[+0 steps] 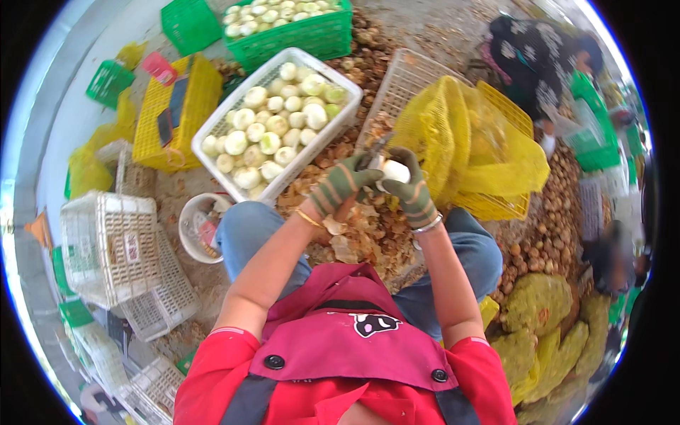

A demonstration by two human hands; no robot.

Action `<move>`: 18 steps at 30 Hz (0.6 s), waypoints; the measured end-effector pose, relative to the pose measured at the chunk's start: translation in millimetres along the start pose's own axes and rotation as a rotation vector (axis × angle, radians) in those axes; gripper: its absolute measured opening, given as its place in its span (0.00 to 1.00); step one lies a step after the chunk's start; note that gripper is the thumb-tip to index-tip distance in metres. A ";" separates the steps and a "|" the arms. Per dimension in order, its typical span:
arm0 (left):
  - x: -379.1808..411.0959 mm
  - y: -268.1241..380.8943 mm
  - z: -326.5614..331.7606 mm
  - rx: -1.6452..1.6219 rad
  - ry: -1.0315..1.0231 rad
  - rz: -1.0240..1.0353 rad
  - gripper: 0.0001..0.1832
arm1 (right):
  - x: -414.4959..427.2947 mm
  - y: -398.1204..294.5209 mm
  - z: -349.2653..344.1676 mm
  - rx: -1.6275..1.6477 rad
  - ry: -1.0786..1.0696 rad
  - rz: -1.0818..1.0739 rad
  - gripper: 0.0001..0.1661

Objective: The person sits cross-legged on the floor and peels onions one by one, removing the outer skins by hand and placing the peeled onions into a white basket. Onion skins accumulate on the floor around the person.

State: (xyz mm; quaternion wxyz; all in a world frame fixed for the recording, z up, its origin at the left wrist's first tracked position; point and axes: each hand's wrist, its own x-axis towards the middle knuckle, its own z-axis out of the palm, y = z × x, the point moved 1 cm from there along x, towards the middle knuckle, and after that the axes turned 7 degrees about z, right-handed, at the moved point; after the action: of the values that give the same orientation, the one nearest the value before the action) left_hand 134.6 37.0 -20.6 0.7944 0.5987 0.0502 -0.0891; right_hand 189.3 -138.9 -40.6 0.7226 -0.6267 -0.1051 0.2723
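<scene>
My left hand (340,183), in a green glove with tan stripes, grips a small dark-and-metal cutting tool (376,151); its exact kind is blurred. My right hand (417,191), gloved to match, holds a peeled white onion (396,171) close against the tool. Both hands are together above a heap of dry onion skins (366,239) between my knees. Ahead and to the left, a white plastic crate (223,172) holds many peeled onions (268,130). A yellow mesh sack (441,133) drapes over a yellow crate (494,204) just beyond my right hand.
A white bucket (187,234) stands by my left knee, near stacked white crates (109,247). A yellow crate (146,127) carries a phone (165,127). A green crate (297,47) of peeled onions stands farther ahead. Unpeeled onions (555,228) and a bent-over person (536,58) are rightward.
</scene>
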 end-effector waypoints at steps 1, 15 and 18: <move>-0.2 1.4 2.3 -0.027 0.015 -0.007 0.23 | 0.2 1.3 0.2 0.038 0.003 -0.041 0.42; 9.5 -16.1 2.7 0.124 0.214 0.045 0.22 | -1.8 6.1 12.3 0.446 -0.099 0.040 0.43; 7.8 -5.5 2.4 -0.003 0.157 0.004 0.22 | 3.2 8.0 11.1 0.494 -0.055 0.021 0.41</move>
State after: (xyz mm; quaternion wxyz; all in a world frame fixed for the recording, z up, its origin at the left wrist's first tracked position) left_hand 141.0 32.5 -26.6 0.7891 0.6027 0.1115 -0.0402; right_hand 184.4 -127.2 -46.8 0.8478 -0.4244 -0.0487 0.3142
